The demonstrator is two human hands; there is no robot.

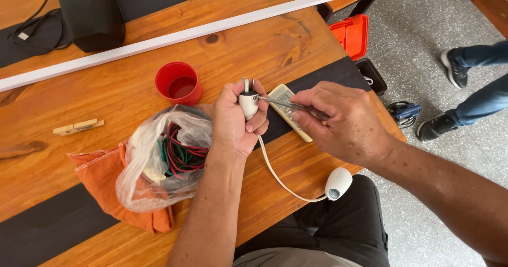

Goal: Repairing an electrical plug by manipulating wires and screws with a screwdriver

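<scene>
My left hand (234, 123) grips a white electric plug (248, 103) with its two metal pins pointing up. A thin white cord (274, 172) runs from the plug to a white oval inline switch (338, 183) at the table's near edge. My right hand (346, 123) holds a small screwdriver (283, 104) whose metal tip touches the side of the plug. Under the screwdriver lies a cream remote control (288, 113) on the wooden table (116, 95).
A clear plastic bag of red, green and black wires (169, 153) lies on an orange cloth (100, 179). A red cup (179, 83), long white trunking (174, 37), a clothes peg (78, 127) and a black object (91, 13) sit behind. Another person's legs (471, 87) stand right.
</scene>
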